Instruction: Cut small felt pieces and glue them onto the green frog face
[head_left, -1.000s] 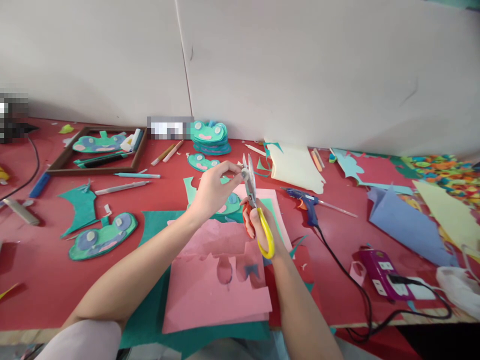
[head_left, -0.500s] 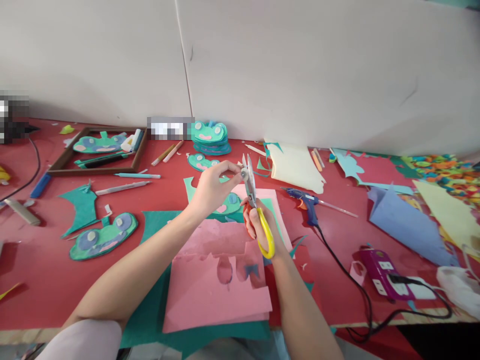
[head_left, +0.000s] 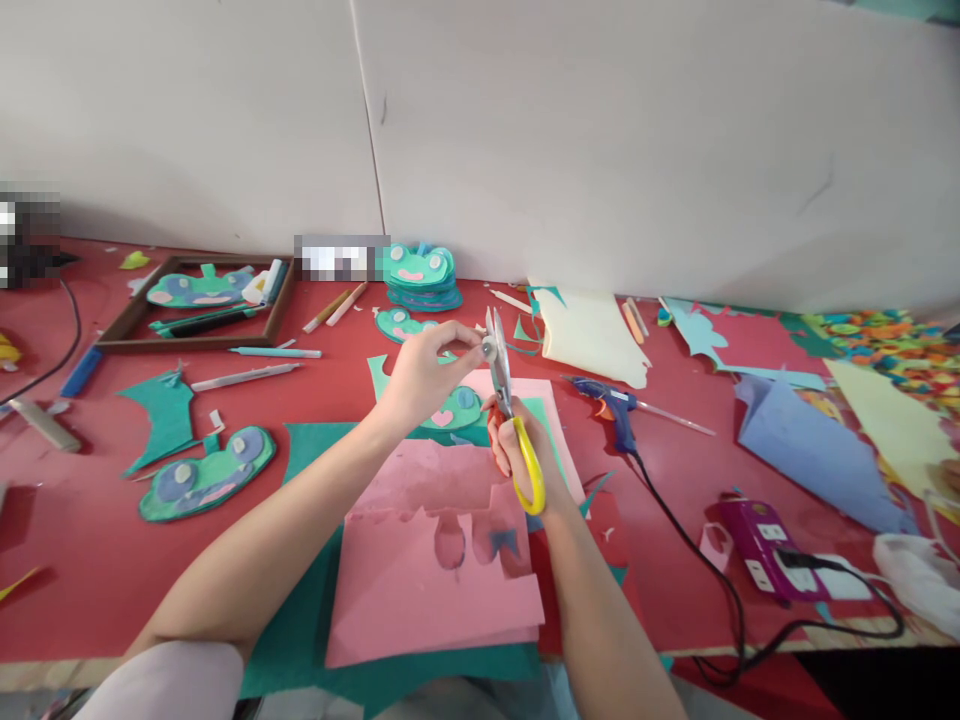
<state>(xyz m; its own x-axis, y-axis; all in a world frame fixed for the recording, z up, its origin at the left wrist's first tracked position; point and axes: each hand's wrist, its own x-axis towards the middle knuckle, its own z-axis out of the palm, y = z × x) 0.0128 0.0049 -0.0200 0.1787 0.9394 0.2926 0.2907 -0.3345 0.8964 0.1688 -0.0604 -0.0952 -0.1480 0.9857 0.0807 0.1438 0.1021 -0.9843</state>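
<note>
My right hand [head_left: 517,440] grips a pair of scissors [head_left: 534,465] by the yellow and red handle, with the blades pointing up and slightly parted. Between the thumb and fingertips of my left hand [head_left: 429,372] is a small whitish piece [head_left: 490,347] with a grey spot, right at the blades; its material cannot be made out. Below both hands lie pink felt sheets [head_left: 435,600] with cut-out holes, on top of a dark green sheet [head_left: 300,640]. A green felt frog face [head_left: 457,408] with a pink heart is partly hidden behind my hands.
A blue glue gun [head_left: 619,410] lies at right, its cord running to a purple power strip [head_left: 769,550]. Frog faces are stacked [head_left: 421,275] by the wall. At left are a brown frame [head_left: 187,345] holding markers and another frog face [head_left: 210,475]. Several felt sheets lie at right.
Both hands, the scissors and the small piece stay almost in place. Something brownish has come into view at the far right edge.
</note>
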